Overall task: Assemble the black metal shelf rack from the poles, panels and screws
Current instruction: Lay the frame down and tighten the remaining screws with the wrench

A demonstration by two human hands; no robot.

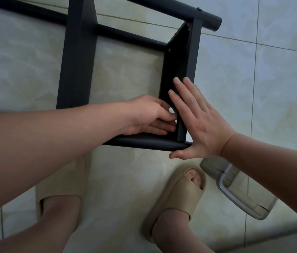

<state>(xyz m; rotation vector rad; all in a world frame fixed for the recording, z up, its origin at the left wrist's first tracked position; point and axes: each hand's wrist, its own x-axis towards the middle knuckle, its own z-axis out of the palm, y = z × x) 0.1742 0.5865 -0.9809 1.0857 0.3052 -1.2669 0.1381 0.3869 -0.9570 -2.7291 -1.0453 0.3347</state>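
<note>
Pressing flat on the outer face of the end panel [177,70], your right hand [198,121] has its fingers straight and close together; its grip is wide and holds nothing; the thumb spreads out just below the near pole [144,143], which meets the end panel's lower corner. Your left hand [147,115] reaches in on the other side of the end panel, inside the frame; its grip is narrow, with thumb and fingertips drawn together against the end panel's inner face; whether they pinch anything there is hidden, so I cannot tell.

The rack [118,39] lies on its side on the tiled floor [272,79], partly built; the end panel stands on edge between the near pole and the far pole [180,10]; a screw [169,50] sits in the end panel's inner face, towards its far end. A second panel [78,61] runs parallel to the end panel, well apart from it on the left-hand side, with bare tile between the two.

Your feet are on the near side of the end panel in beige slippers [178,194]; a clear container [242,194] lies on the floor beyond the right slipper, partly under your right forearm.
</note>
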